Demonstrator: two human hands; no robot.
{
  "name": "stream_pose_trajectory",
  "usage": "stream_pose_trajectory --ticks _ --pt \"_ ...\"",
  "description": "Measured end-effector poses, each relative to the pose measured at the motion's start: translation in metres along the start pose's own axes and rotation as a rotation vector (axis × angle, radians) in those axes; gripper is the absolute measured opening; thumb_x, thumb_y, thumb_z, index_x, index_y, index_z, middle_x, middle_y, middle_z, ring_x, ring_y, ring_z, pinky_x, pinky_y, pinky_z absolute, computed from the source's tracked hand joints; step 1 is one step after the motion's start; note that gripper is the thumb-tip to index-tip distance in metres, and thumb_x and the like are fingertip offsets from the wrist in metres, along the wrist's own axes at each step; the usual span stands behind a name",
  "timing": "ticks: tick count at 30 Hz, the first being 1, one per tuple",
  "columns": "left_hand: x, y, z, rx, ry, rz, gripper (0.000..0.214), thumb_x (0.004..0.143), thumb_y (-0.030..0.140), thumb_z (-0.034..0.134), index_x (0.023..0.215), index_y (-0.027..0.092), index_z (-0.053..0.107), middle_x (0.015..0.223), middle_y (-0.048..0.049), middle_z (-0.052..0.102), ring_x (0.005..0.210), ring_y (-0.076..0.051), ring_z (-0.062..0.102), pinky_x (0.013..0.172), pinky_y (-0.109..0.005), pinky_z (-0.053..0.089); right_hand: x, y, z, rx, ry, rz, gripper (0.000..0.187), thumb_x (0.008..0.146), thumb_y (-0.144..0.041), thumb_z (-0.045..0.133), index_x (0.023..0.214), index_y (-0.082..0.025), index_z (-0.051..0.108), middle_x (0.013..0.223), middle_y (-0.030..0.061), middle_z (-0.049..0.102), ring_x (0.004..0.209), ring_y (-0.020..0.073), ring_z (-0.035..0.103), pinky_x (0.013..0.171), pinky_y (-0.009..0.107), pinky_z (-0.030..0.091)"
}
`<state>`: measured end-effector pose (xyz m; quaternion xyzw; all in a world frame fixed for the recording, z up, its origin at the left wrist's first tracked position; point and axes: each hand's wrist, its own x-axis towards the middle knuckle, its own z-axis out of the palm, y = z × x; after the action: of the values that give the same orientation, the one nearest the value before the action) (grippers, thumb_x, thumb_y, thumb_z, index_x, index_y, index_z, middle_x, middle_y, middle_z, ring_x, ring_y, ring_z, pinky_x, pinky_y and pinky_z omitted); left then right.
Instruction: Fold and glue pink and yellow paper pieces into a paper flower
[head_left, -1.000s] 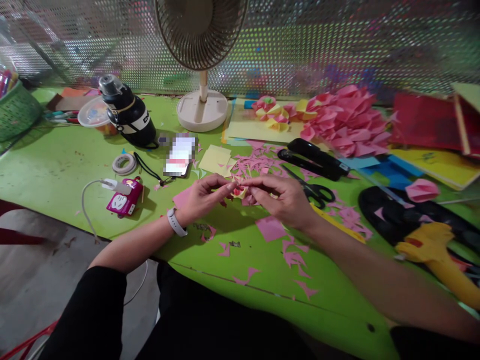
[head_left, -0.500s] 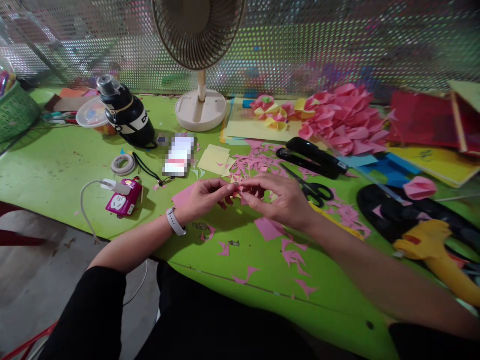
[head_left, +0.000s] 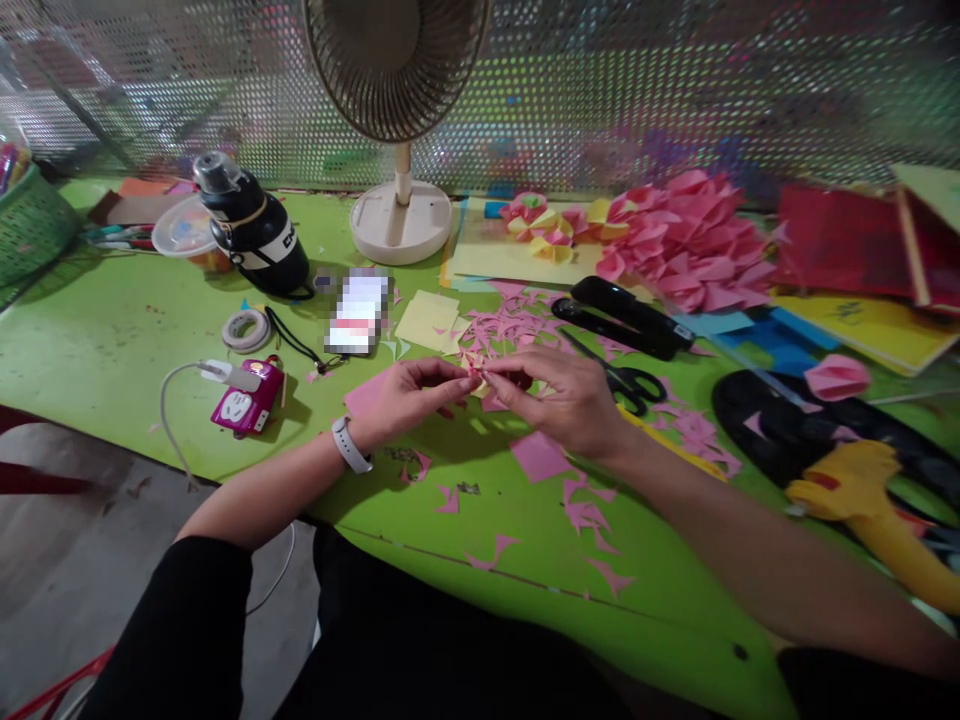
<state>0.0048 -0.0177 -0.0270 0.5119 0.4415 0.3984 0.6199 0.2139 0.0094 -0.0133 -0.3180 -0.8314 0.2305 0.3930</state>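
- Head view, looking down at a bright green desk [head_left: 315, 545]: a person's two bare hands meet near the middle, just above the surface.
- The left hand [head_left: 420, 392], with a pale band [head_left: 350, 446] on its wrist, pinches a small red and yellow piece [head_left: 475, 367] between thumb and forefinger.
- The right hand [head_left: 566, 400] pinches the same piece from the other side, thumb and forefinger closed on it. The piece sits between the two sets of fingertips, too small and too covered to make out its shape.
- Just beyond the hands lie pink paper scraps [head_left: 506, 325] and a few pale yellow squares [head_left: 427, 320].
- A pink square [head_left: 541, 457] lies flat on the near side of the right hand.
- Beside the right hand are black-handled scissors [head_left: 636, 386], with a black stapler [head_left: 637, 325] behind them.
- Farther right, a yellow glue gun [head_left: 855, 480] lies near the desk's edge.
- At the back right, a heap of folded pink paper [head_left: 690, 240] adjoins some yellow and pink paper flowers [head_left: 551, 235].
- To the left stand a black bottle [head_left: 274, 250] and a fan [head_left: 401, 225], with a phone [head_left: 360, 310] lying in front of them, its screen blurred.
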Motion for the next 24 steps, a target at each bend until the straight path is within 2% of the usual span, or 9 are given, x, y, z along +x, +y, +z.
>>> stream_pose_trajectory --ticks 5,10,13,17,20,24 --pt "-0.001 0.002 0.001 0.002 -0.004 -0.005 0.034 0.082 0.046 0.074 0.093 0.014 0.073 0.086 -0.0066 0.072 0.072 -0.011 0.067 0.062 -0.02 0.055 0.0 0.002 0.003 0.007 -0.006 -0.028 0.016 0.091 -0.021 0.062 0.099 -0.023 0.076 0.088 0.0056 0.078 0.074 0.0195 0.071 0.066 0.036 0.06" --pt "0.001 0.0 -0.001 -0.007 -0.001 -0.009 0.033 0.083 0.046 0.074 0.092 0.014 0.072 0.084 -0.0054 0.071 0.068 -0.01 0.067 0.062 -0.02 0.056 0.0 0.001 0.005 0.005 -0.004 -0.101 0.018 0.093 -0.019 0.061 0.102 -0.022 0.076 0.09 0.0068 0.078 0.074 0.0187 0.071 0.065 0.035 0.061" --pt "0.002 0.0 -0.003 -0.019 0.004 -0.003 0.033 0.084 0.045 0.073 0.092 0.014 0.072 0.083 -0.0048 0.071 0.067 -0.008 0.066 0.062 -0.019 0.056 0.0 0.001 0.002 -0.016 -0.005 -0.074 0.02 0.092 -0.021 0.061 0.105 -0.023 0.075 0.092 0.007 0.078 0.074 0.0192 0.071 0.066 0.037 0.061" --pt "0.003 0.004 -0.006 -0.028 0.028 0.007 0.032 0.085 0.044 0.072 0.093 0.013 0.073 0.085 -0.0051 0.072 0.07 -0.009 0.067 0.062 -0.018 0.056 0.01 0.015 -0.013 -0.039 0.011 0.112 0.023 0.093 -0.026 0.058 0.106 -0.022 0.076 0.092 0.0067 0.078 0.073 0.0195 0.071 0.065 0.036 0.059" --pt "0.004 0.006 -0.009 -0.039 0.04 0.003 0.033 0.083 0.044 0.074 0.094 0.013 0.072 0.087 -0.0058 0.073 0.071 -0.01 0.068 0.062 -0.019 0.057 0.028 0.042 -0.02 -0.128 -0.003 0.314 0.027 0.092 -0.027 0.057 0.11 -0.02 0.076 0.094 0.0076 0.078 0.067 0.0186 0.069 0.06 0.032 0.056" --pt "0.007 0.002 -0.013 -0.064 0.058 0.023 0.035 0.082 0.045 0.074 0.094 0.013 0.072 0.086 -0.006 0.073 0.07 -0.011 0.069 0.062 -0.02 0.058 0.055 0.086 -0.014 -0.213 -0.169 0.478 0.026 0.089 -0.022 0.057 0.105 -0.018 0.077 0.084 0.0059 0.078 0.061 0.0193 0.069 0.066 0.032 0.055"
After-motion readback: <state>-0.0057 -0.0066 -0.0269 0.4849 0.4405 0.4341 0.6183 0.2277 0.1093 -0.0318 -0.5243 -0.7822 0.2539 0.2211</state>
